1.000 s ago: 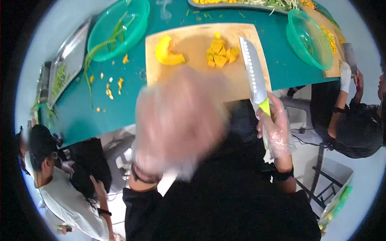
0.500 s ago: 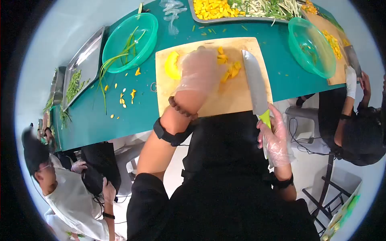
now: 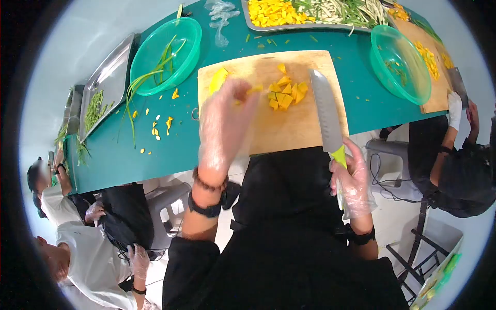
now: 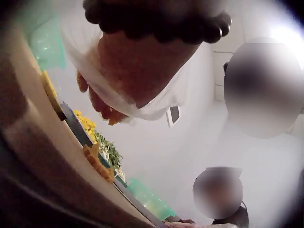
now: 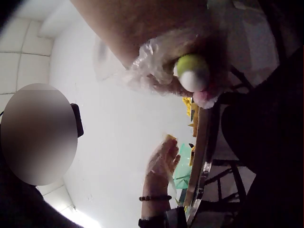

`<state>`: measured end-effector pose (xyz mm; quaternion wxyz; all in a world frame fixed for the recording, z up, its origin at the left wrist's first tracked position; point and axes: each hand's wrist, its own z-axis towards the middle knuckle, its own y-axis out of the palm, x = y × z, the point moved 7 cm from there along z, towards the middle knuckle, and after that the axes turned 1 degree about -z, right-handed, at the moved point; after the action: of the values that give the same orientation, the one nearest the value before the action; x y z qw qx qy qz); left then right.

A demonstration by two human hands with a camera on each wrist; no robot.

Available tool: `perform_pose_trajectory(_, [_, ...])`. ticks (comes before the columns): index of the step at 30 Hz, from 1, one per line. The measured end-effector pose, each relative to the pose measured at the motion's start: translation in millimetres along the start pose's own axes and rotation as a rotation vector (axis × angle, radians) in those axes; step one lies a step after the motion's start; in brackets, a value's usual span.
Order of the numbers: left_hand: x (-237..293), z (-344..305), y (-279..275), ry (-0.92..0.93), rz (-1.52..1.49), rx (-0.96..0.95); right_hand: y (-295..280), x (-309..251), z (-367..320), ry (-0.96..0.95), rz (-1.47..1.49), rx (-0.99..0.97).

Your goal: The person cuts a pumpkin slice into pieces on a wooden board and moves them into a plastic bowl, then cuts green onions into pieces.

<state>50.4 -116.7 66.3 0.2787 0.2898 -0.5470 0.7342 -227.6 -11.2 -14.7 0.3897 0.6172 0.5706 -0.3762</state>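
My gloved left hand (image 3: 223, 124) is raised over the left side of the wooden cutting board (image 3: 289, 132), slightly blurred. Its fingertips pinch a small orange pumpkin piece (image 4: 114, 118). Partly covered by that hand, a yellow pumpkin wedge (image 3: 218, 79) lies at the board's left. Cut pumpkin pieces (image 3: 281, 98) form a loose heap right of centre. In a gloved right hand (image 3: 355, 185) I grip a kitchen knife (image 3: 326, 108) by its green and white handle. The blade lies along the board's right side, tip pointing away from me.
Left of the board stand a green basin (image 3: 194, 57) with long green stalks and a metal tray (image 3: 106, 85). Seeds and scraps dot the green table (image 3: 170, 150). A large tray (image 3: 310, 26) of cut vegetables is behind, another basin (image 3: 385, 77) to the right. People work on both sides.
My left hand swung in over the board to the pumpkin, then drew back to the left and up with a small piece at its fingertips. The right hand keeps the knife almost where it was.
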Motion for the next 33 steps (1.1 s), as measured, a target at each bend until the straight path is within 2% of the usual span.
perform_pose_trajectory(1, [-4.2,-15.7,0.3,-0.160,0.043,-0.040,0.6,-3.0,-0.2,-0.021,-0.011,0.011])
perform_pose_trajectory(4, [-22.1,-53.9,16.1,-0.292,0.016,-0.261,7.8,-6.5,-7.9,-0.076,-0.031,0.021])
perform_pose_trajectory(5, [-23.3,-60.6,17.9,-0.089,0.002,-0.131,11.9,-7.9,-11.0,-0.094,-0.026,0.009])
perform_pose_trajectory(8, [-10.6,-63.6,4.7,0.054,0.317,0.001,28.6,-12.1,-20.0,-0.115,-0.026,-0.032])
perform_pose_trajectory(11, [-26.6,-70.5,-4.7,0.028,0.204,0.094,31.6,-11.3,-32.7,-0.071,-0.191,-0.144])
perform_pose_trajectory(14, [-33.2,-79.0,-8.4,0.016,0.210,0.098,39.3,-6.3,-37.4,-0.045,-0.224,-0.284])
perform_pose_trajectory(17, [-33.9,-84.8,-7.4,-0.006,0.224,0.094,58.9,-9.2,-47.5,0.085,-0.106,-0.366])
perform_pose_trajectory(20, [-28.9,-86.3,-3.6,0.053,0.225,0.164,70.4,-6.6,-58.1,0.260,-0.007,-0.408])
perform_pose_trajectory(21, [-27.8,-86.0,-2.4,0.059,0.219,0.176,73.9,-6.0,-59.8,0.175,0.026,-0.457])
perform_pose_trajectory(25, [-26.8,-84.4,4.1,0.082,0.217,0.245,75.8,-6.0,-65.4,0.121,-0.082,-0.463])
perform_pose_trajectory(33, [-31.4,-89.1,8.2,0.112,0.245,0.264,68.7,0.0,-65.4,0.190,-0.076,-0.458])
